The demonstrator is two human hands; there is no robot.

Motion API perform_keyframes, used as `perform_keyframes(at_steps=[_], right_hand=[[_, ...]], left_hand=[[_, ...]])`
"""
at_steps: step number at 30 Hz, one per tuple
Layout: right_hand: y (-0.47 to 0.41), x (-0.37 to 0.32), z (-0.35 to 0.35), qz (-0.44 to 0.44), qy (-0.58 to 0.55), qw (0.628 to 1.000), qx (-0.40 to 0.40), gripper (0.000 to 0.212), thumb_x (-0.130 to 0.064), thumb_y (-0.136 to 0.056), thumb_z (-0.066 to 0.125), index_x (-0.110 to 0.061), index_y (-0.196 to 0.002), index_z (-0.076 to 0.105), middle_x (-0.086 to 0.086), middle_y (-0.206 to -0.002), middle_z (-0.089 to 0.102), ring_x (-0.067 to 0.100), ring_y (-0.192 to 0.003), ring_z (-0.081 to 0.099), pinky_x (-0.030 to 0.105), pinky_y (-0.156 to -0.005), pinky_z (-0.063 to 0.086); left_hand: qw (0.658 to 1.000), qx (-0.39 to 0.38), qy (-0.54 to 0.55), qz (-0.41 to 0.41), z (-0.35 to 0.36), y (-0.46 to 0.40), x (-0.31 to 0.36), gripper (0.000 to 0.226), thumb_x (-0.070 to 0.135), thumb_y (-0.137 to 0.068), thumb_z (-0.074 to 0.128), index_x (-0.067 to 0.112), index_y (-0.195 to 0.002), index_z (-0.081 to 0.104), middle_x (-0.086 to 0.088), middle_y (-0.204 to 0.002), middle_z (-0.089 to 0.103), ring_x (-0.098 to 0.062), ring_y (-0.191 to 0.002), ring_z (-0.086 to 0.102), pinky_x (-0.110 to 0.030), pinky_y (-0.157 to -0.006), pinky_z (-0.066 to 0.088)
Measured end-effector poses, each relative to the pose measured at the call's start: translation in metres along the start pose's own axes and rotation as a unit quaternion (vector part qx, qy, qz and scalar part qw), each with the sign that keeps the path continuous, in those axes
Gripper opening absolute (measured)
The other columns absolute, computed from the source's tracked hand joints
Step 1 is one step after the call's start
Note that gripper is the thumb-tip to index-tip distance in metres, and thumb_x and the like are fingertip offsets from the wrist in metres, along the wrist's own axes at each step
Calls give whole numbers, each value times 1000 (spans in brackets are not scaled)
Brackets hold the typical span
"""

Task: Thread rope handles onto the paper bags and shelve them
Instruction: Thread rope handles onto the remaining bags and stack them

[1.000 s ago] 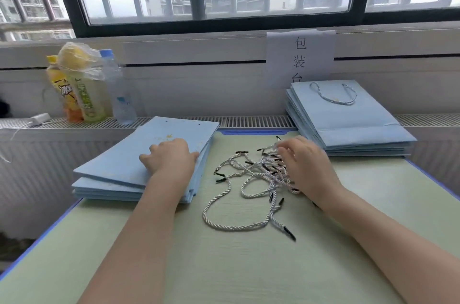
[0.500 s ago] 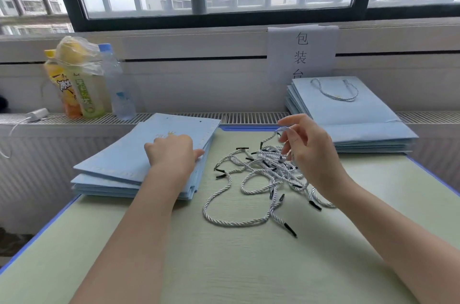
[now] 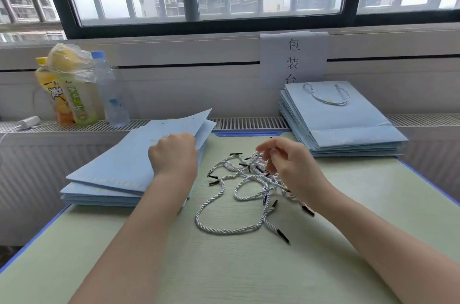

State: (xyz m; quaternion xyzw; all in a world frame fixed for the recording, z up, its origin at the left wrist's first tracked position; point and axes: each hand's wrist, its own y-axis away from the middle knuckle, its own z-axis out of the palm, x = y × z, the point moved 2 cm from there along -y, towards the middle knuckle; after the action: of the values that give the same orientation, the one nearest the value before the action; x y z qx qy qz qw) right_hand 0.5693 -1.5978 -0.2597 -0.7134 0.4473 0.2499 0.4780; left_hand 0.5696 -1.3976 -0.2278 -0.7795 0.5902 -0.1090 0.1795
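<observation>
- Rope handles (image 3: 245,186) lie tangled mid-table (image 3: 224,266), under and just left of the right hand (image 3: 286,167), whose curled fingers pinch into the tangle.
- Left of the ropes, the left hand (image 3: 174,157) grips the top paper bag (image 3: 129,164), raising its far edge off the stack.
- Finished bags (image 3: 341,119) are stacked right of the ropes.

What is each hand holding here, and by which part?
The left hand grips the top paper bag of the left stack at its right edge, lifting it. The right hand pinches in the rope pile; which part cannot be told.
</observation>
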Motion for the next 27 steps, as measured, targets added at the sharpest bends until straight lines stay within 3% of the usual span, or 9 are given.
perform_keyframes(at_steps=[6, 9, 12, 14, 16, 18, 22, 24, 27], right_hand=[[-5, 5, 4, 190, -224, 955, -30, 26, -11, -101, 41, 5, -110, 59, 18, -95, 63, 19, -80, 63, 23, -72, 57], [-5, 4, 2, 236, -364, 899, -61, 36, -29, -101, 40, 1, -103, 61, 14, -92, 70, 20, -86, 68, 32, -85, 55], [-4, 3, -2, 234, -391, 889, -52, 33, -19, -102, 39, -4, -77, 54, 1, -55, 62, 8, -51, 60, 18, -53, 49], [-5, 3, -7, 227, -365, 903, 6, 30, -8, -101, 38, -4, -75, 52, 2, -56, 61, 8, -44, 57, 17, -41, 44], [-9, 5, -18, 224, -336, 913, 60, 26, -9, -101, 39, -3, -85, 58, 8, -75, 67, 13, -55, 63, 22, -48, 51], [-14, 9, -35, 211, -285, 928, 112, 30, -16, -102, 38, -5, -88, 62, 9, -82, 69, 18, -64, 65, 31, -62, 56], [-17, 14, -63, 184, -161, 963, 113, 42, -25, -103, 35, 2, -93, 66, 18, -92, 70, 31, -78, 66, 46, -77, 54], [-17, 13, -67, 191, -168, 965, 62, 40, -23, -102, 37, 2, -94, 68, 18, -93, 72, 32, -80, 68, 43, -75, 56], [-17, 6, -67, 202, -174, 964, 3, 39, -23, -101, 41, 1, -89, 69, 13, -81, 73, 25, -67, 68, 31, -60, 55]], left_hand=[[991, 105, 64, 54, -38, 30, 36, 25, 23, -96, 39, 18, -71, 35, 1, -63, 32, -24, -69, 41, -29, -60, 28], [976, 134, 87, 148, -41, 50, 59, 21, 31, -92, 47, 21, -76, 37, 0, -69, 48, -22, -66, 39, -28, -62, 27], [948, 136, 124, 260, -28, 56, 73, 32, 24, -63, 75, 21, -56, 44, 1, -54, 52, -22, -47, 48, -26, -51, 31], [938, 120, 170, 279, -15, 54, 75, 19, 29, -76, 64, 21, -61, 54, 4, -60, 54, -21, -57, 57, -30, -57, 38], [943, 85, 214, 240, -12, 49, 72, 23, 38, -95, 43, 25, -90, 61, 6, -90, 60, -18, -89, 57, -34, -77, 39], [949, 101, 240, 179, -10, 39, 63, 32, 41, -98, 37, 25, -118, 55, 6, -118, 55, -19, -113, 46, -35, -89, 34], [944, 110, 308, 41, -13, 20, 38, 40, 39, -97, 41, 17, -130, 46, -3, -127, 51, -27, -118, 43, -39, -91, 36], [889, 55, 454, -16, -10, 13, 29, 37, 37, -97, 44, 14, -126, 45, -5, -121, 56, -25, -106, 54, -38, -84, 43], [672, -93, 727, -104, -11, 6, 23, 29, 30, -96, 53, 8, -116, 52, -9, -103, 68, -20, -78, 68, -33, -61, 56]])
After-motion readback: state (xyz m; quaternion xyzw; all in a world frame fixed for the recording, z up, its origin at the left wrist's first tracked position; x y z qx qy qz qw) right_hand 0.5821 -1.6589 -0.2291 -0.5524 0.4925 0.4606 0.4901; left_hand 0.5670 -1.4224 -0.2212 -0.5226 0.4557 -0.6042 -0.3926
